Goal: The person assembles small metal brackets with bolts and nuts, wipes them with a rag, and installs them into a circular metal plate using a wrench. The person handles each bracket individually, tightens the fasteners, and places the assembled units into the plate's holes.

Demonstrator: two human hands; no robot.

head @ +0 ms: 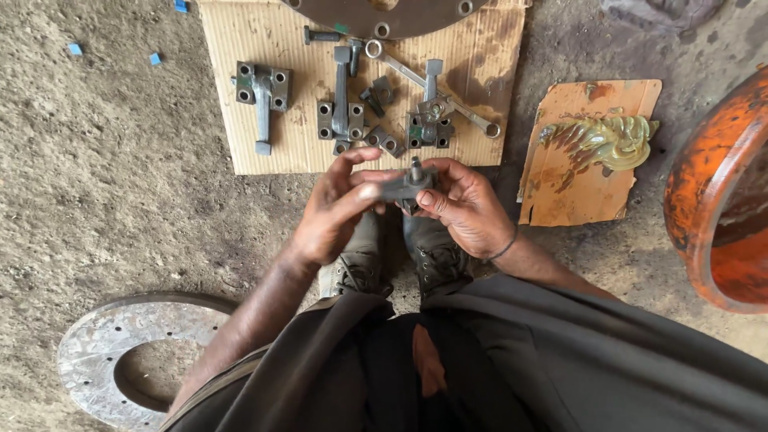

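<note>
Left hand point(334, 210) and right hand point(464, 206) pinch a grey metal lever point(406, 186), seemingly over brown cardboard point(264, 152).

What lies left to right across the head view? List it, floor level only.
Steel ring → ribbed cardboard sheet with metal levers → left hand → small metal part held in both hands → right hand → cardboard scrap with grease blob → orange drum.

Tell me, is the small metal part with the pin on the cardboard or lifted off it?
Lifted. The metal part is held between left hand and right hand, above the shoes, off the cardboard sheet.
</note>
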